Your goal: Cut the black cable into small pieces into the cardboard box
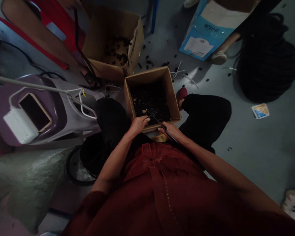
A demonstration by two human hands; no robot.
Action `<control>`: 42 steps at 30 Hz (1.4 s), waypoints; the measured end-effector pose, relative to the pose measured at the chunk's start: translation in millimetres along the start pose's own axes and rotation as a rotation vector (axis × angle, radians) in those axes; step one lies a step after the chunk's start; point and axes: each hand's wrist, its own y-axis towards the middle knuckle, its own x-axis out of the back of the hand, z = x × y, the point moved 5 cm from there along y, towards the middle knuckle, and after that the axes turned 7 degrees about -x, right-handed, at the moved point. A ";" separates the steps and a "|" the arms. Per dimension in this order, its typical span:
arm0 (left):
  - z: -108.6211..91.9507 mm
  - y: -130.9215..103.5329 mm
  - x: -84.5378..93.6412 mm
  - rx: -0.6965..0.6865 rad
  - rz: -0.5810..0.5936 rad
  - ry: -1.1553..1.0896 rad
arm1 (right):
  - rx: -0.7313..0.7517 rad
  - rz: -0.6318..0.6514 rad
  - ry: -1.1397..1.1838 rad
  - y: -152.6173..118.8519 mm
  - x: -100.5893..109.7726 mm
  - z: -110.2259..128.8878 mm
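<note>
An open cardboard box (151, 73) stands on the floor between my knees, with many small dark pieces inside. Over its near left part, my left hand (139, 125) has its fingers pressed together on a small dark piece too unclear to name. At the near right edge of the box, my right hand (171, 131) is closed around a long, thin dark tool (165, 128), which looks like scissors. The tool's tip points up and left over the box, close to my left fingertips.
Another cardboard box (110, 69) holds dark pieces behind. At left are a purple stool (59, 113) with a phone (35, 112) and a person's arm (43, 39). A blue-and-white carton (199, 46) and a black coil (267, 62) stand at right.
</note>
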 end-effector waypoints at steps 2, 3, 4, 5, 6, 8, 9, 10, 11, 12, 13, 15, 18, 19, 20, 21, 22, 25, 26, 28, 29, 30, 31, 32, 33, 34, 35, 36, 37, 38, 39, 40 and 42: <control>0.6 1.2 0.9 0.029 -0.017 -0.058 | 0.005 -0.005 0.007 1.9 -0.7 0.7; 0.3 1.3 1.6 0.046 -0.026 -0.096 | 0.011 -0.004 0.012 2.8 -0.9 1.5; -0.2 1.1 2.0 0.068 -0.029 -0.148 | 0.015 -0.003 0.018 3.6 -0.8 2.3; -0.8 0.5 1.8 0.095 -0.022 -0.215 | 0.019 -0.003 0.029 4.4 -0.4 3.2; -1.4 -0.4 1.3 0.128 -0.008 -0.294 | 0.025 -0.006 0.042 5.0 0.3 4.2; -2.0 -2.7 0.6 0.202 0.010 -0.462 | 0.032 -0.017 0.066 5.7 2.1 5.5; -1.9 -3.7 0.7 0.234 0.009 -0.539 | 0.033 -0.025 0.078 6.0 2.9 5.7; -1.7 -4.6 1.2 0.261 0.003 -0.607 | 0.031 -0.034 0.094 6.3 3.5 5.5; -1.5 -5.2 1.9 0.280 -0.005 -0.670 | 0.021 -0.040 0.126 6.8 3.5 4.6; -1.6 -5.6 2.5 0.291 -0.010 -0.730 | 0.000 -0.038 0.184 7.7 2.9 3.0; -2.4 -6.0 2.6 0.296 -0.005 -0.791 | -0.025 -0.025 0.273 9.0 1.5 1.3; -6.3 -7.4 1.9 0.305 0.026 -0.911 | -0.058 0.021 0.514 12.6 -2.0 -0.2; -18.0 -11.5 -1.3 0.316 0.096 -1.047 | -0.050 0.037 0.861 18.7 0.0 6.1; -22.9 -13.1 -2.8 0.316 0.125 -1.075 | -0.042 0.024 0.948 20.3 3.3 9.9; -27.7 -14.7 -4.5 0.310 0.153 -1.097 | -0.036 0.014 1.022 21.5 7.2 14.5; -32.0 -15.9 -6.0 0.301 0.177 -1.114 | -0.024 0.016 1.085 22.4 11.3 19.8; -35.5 -16.9 -7.3 0.292 0.195 -1.127 | -0.008 0.027 1.135 23.1 15.2 25.6; -39.8 -17.8 -8.7 0.270 0.218 -1.151 | 0.041 0.073 1.203 24.8 23.4 39.8; -39.3 -17.7 -8.4 0.264 0.221 -1.152 | 0.049 0.076 1.210 25.5 24.7 42.1; -36.9 -17.4 -7.5 0.252 0.228 -1.142 | 0.056 0.066 1.217 27.3 25.0 43.4; -35.1 -17.4 -7.1 0.247 0.230 -1.133 | 0.059 0.065 1.215 28.1 24.2 43.2; -33.2 -17.7 -7.0 0.245 0.233 -1.122 | 0.062 0.067 1.211 28.7 23.1 42.8; -31.2 -18.2 -7.3 0.243 0.238 -1.112 | 0.068 0.074 1.203 29.2 22.1 42.3; -29.6 -19.0 -7.9 0.240 0.247 -1.103 | 0.074 0.080 1.194 29.5 21.3 41.9; -28.2 -20.0 -9.0 0.238 0.258 -1.095 | 0.080 0.088 1.186 29.7 20.9 41.7; -27.1 -21.3 -10.3 0.238 0.270 -1.089 | 0.085 0.091 1.180 29.8 21.1 41.4; -26.1 -22.7 -11.5 0.239 0.279 -1.085 | 0.088 0.090 1.174 30.1 21.6 41.1; -25.3 -24.2 -12.4 0.243 0.282 -1.081 | 0.088 0.086 1.168 30.6 22.4 40.6; -24.7 -25.5 -12.9 0.248 0.279 -1.078 | 0.087 0.079 1.162 31.6 23.2 40.1; -24.1 -26.8 -13.0 0.252 0.271 -1.074 | 0.087 0.066 1.158 32.9 24.1 39.3; -23.8 -27.8 -12.7 0.252 0.260 -1.068 | 0.087 0.047 1.156 34.7 25.0 38.2; -23.8 -28.5 -12.0 0.247 0.251 -1.062 | 0.088 0.027 1.157 36.8 25.6 36.9; -23.9 -28.9 -10.5 0.229 0.238 -1.046 | 0.095 -0.015 1.155 41.5 26.2 34.4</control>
